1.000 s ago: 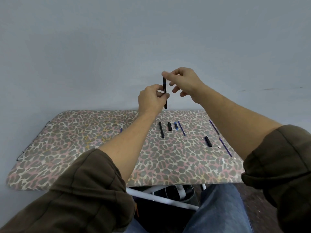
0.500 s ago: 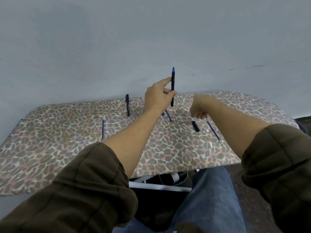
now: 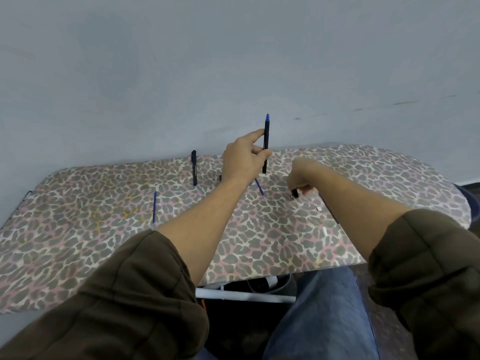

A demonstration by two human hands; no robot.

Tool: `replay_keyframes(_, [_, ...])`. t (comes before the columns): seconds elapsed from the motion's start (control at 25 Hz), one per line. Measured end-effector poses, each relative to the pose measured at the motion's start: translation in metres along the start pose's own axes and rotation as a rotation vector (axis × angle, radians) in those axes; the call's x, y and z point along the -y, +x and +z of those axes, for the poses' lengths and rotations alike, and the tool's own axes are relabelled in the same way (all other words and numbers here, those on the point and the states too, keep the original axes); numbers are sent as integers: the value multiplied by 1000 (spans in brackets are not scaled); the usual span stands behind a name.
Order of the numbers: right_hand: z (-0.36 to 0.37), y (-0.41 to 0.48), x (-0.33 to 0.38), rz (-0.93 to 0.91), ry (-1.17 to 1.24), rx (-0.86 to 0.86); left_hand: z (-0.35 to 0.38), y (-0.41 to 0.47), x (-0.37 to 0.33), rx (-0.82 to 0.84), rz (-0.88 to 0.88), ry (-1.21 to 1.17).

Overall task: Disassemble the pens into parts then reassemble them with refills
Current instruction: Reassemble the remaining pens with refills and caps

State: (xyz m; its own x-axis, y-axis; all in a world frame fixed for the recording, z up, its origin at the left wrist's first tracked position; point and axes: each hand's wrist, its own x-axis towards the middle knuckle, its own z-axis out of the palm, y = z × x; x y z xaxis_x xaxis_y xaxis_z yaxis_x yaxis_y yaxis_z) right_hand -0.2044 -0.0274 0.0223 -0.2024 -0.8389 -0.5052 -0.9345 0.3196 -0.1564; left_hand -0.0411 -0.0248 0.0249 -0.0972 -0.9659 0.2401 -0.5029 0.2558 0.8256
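From the head view: left hand (image 3: 244, 158) up above the table (image 3: 78, 229), fingers pinching a black pen (image 3: 265, 144); pen upright, blue tip on top, bottom end hanging over the leopard-print cloth; thumb on the near side of the pen, first finger stretched up along it.

Right hand (image 3: 301, 178) low over the table, to the right of the left hand, fingers curled down and closed on a small black cap (image 3: 294, 193); only the end of the cap poking out under the fingers; cannot tell if the cap touches the cloth.

On the table, flat: another black pen (image 3: 194, 167) near the far edge, left of the left hand; a thin blue refill (image 3: 154, 206) well to the left, on its own; a second blue refill (image 3: 259, 186) between the two hands, partly hidden by the left wrist; two little white bits (image 3: 324, 231) near the right forearm.

Brown sleeves pushed up on both arms; blue jeans at the bottom.
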Motion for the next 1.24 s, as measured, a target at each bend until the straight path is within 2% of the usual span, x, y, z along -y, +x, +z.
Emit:
replay_keyframes(0.12, [-31, -5, 18, -132, 458, -265, -11, 0, -2, -17, -11, -6])
replay_keyframes(0.24, [-61, -22, 41, -303, 842, -441, -23, -1, -6, -37, -20, 0])
replay_keyframes(0.36, [-81, -42, 64, -437, 1053, -533, -38, -3, -9, -50, -13, 10])
replay_keyframes(0.64, [-89, -67, 96, -613, 1036, -522, -65, -9, -6, -90, -13, 41])
replay_keyframes(1.04, [-84, -76, 111, -600, 842, -448, -86, -5, -13, -114, -3, 76])
replay_keyframes(1.24, [-73, -76, 118, -608, 693, -469, -94, -4, -9, -135, -18, 70])
